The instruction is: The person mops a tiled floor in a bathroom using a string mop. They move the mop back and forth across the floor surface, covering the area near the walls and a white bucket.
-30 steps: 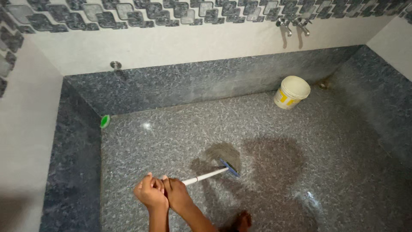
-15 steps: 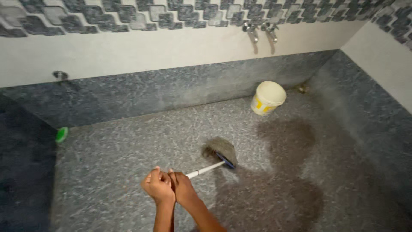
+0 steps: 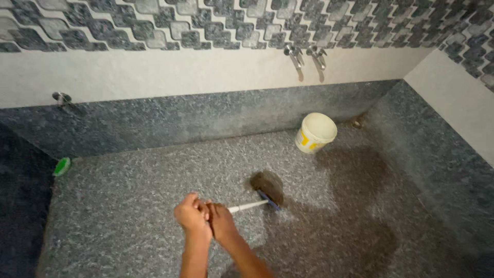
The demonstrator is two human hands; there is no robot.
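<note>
Both my hands are clamped round the end of the brush's white handle, left hand (image 3: pixel 192 214) just beside the right hand (image 3: pixel 221 221), knuckles touching. The scrub brush (image 3: pixel 256 203) lies nearly flat on the speckled grey floor (image 3: pixel 128 206), long axis running from my fists up and to the right, blue head (image 3: pixel 269 200) pointing toward the far right corner. The head sits on the edge of a dark wet patch (image 3: pixel 334 216). A white bucket (image 3: pixel 315 133) stands near the back wall, under two taps (image 3: pixel 304 53).
</note>
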